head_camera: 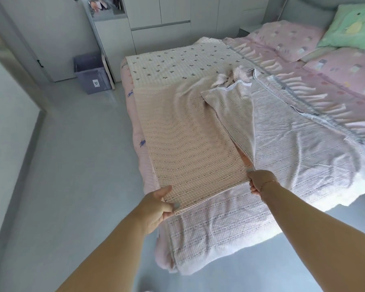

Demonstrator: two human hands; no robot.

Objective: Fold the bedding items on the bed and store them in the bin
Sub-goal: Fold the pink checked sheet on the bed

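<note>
- Bed [346, 85] fills the right half of your view, and every bedding item lies on it: a pink patterned quilt [316, 81] toward the pillows, a checked sheet with small dark sprigs [177, 60] at the far left corner, a pale lilac blanket [293, 148] spread under your work, and the peach checked blanket [188, 140] you are folding.
- Peach checked blanket lies in a long strip along the bed's left edge, with one flap turned back and bunched near the middle of the bed; judge that bunch as the part needing smoothing before the next fold.
- Bin [91, 74], grey, stands on the floor beside the cabinets, well apart from you and past the bed's far corner; nothing shows inside it from here.
- Your left hand [156, 209] pinches the near left corner of the peach blanket, thumb on top.
- Your right hand [259, 182] grips the near right corner, fingers curled round the edge.
- Keep both corners taut and level, so the near hem stays straight.
- Carry them together toward the far end, matching edge to edge, and avoid dragging the lilac blanket beneath.
</note>
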